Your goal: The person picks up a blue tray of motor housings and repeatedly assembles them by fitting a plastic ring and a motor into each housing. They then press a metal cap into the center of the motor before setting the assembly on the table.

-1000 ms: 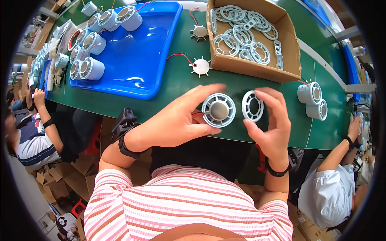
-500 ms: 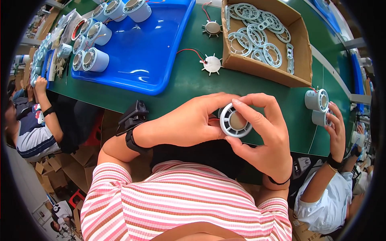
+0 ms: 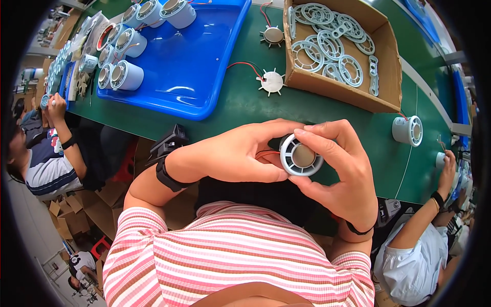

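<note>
Above the near table edge, both hands hold a pale blue round housing (image 3: 290, 169), its spoked white rim and tan metal disc facing up and right. My left hand (image 3: 240, 151) is closed round its left side, and red wires come out beside my palm. My right hand (image 3: 343, 161) curves over the other side, fingertips and thumb pinching the rim. Beyond my hands, a white disc with short prongs (image 3: 271, 82) and red-black wires lies flat on the green table. A similar pronged disc with a tan centre (image 3: 272, 35) lies farther back.
A blue tray (image 3: 179, 87) at left carries several pale blue housings (image 3: 128, 75). A cardboard box (image 3: 341, 91) at back right holds several pale blue rings. Another housing (image 3: 406, 130) stands on the table at right. Co-workers sit on both sides, including a person's hand (image 3: 448, 169) at right.
At right, the co-worker's hand has moved away to the right with a pale housing, leaving one standing there. My hands keep their grip, with the wires by my left palm showing more.
</note>
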`<state>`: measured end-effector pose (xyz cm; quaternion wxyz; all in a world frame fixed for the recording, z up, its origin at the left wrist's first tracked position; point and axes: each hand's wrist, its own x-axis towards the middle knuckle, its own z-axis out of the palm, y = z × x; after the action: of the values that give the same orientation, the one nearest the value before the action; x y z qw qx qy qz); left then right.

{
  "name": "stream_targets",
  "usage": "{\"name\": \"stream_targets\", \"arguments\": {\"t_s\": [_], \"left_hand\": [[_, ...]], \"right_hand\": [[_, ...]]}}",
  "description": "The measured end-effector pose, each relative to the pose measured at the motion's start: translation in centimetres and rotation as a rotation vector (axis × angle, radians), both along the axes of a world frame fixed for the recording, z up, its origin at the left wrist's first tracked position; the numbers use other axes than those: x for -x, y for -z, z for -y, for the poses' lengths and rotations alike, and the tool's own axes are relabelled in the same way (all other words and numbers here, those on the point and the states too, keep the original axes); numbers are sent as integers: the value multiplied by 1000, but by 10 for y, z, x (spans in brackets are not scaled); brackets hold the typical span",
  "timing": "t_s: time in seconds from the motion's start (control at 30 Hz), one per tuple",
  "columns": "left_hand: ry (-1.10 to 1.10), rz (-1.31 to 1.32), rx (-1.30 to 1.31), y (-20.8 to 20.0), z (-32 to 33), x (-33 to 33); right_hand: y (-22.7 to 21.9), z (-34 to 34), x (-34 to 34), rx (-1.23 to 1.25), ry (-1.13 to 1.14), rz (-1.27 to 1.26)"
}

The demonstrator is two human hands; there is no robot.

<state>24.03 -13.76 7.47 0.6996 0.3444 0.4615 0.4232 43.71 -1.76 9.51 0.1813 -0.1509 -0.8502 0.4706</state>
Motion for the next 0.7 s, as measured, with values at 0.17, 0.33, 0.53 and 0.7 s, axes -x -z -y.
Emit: {"name": "stream_targets", "arguments": {"t_s": [0.17, 0.33, 0.53, 0.7], "left_hand": [[-75, 272, 198, -5, -4, 3], [-74, 279, 197, -3, -2, 1], [-141, 323, 272, -1, -1, 0], [-78, 244, 205, -1, -4, 7]], "right_hand": [[1, 1, 1, -14, 21, 1], [1, -1, -1, -2, -11, -8], [5, -1, 0, 23, -4, -38], [6, 1, 1, 35, 1, -56]]}}
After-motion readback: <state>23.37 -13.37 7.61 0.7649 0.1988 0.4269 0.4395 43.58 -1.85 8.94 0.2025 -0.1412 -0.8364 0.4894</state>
